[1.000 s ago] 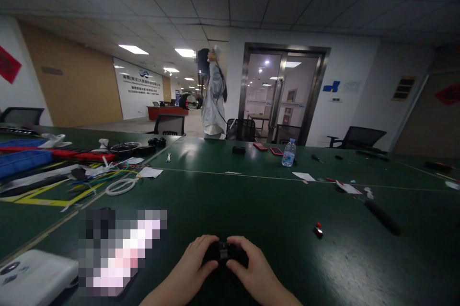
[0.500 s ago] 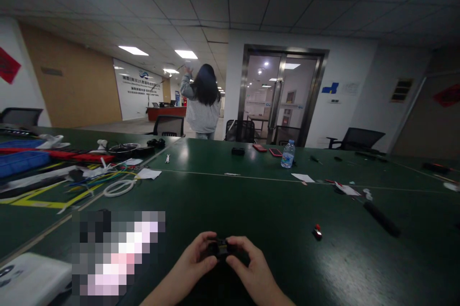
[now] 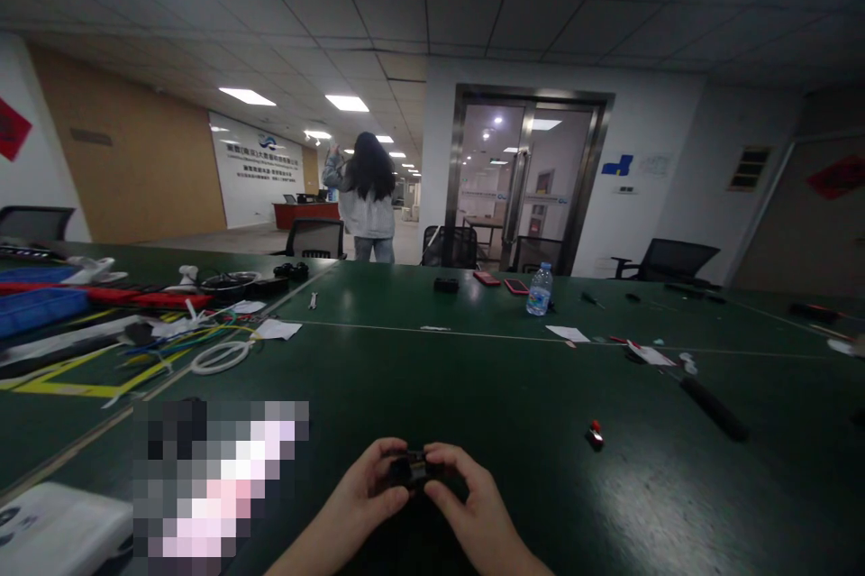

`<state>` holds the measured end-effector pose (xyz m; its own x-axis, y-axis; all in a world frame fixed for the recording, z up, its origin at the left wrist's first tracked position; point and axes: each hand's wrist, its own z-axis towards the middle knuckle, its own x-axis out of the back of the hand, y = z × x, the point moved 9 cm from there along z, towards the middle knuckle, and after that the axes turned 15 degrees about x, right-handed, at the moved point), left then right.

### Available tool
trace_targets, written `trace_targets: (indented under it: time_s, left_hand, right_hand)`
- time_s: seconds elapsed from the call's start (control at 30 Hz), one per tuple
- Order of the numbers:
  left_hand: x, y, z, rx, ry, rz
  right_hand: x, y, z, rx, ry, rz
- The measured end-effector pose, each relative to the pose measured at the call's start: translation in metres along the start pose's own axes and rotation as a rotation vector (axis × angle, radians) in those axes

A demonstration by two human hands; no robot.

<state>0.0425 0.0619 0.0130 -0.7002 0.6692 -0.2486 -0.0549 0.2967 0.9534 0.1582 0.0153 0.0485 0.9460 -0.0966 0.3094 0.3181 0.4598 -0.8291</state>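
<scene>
A small black part (image 3: 414,468) with a pale metal spot is pinched between both my hands, just above the dark green table (image 3: 514,396) near its front edge. My left hand (image 3: 365,490) grips it from the left with curled fingers. From the right, my right hand (image 3: 466,504) holds it with thumb and fingers closed. Much of the part is hidden by my fingers.
A white box (image 3: 60,526) and a blurred-out patch lie at the front left. A white ring (image 3: 220,357), coloured wires and blue trays sit at left. A small red-tipped piece (image 3: 595,434), a black bar (image 3: 713,407), a water bottle (image 3: 539,289) and papers lie further off. A person (image 3: 365,202) stands beyond the table.
My fingers have shifted slightly on the black part, holding it a little higher. The person beyond the table has turned round and walked away to the left.
</scene>
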Motion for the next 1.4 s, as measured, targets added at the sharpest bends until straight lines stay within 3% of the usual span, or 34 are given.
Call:
trace_targets:
  time_s: [0.3,0.57,1.2,1.4]
  left_hand:
    - [0.000,0.001,-0.001,-0.015,-0.030,0.019]
    - [0.003,-0.001,-0.001,0.010,0.015,0.017]
    - [-0.001,0.011,-0.007,-0.010,0.060,0.053]
    - [0.001,0.007,-0.007,0.003,0.061,0.031]
  right_hand:
    - [-0.001,0.004,-0.001,-0.021,-0.030,-0.038]
    - [-0.001,0.001,0.001,0.042,-0.004,-0.021]
    - [0.000,-0.002,-0.001,-0.028,-0.036,-0.065]
    - [-0.002,-0.008,0.001,0.044,-0.040,-0.047]
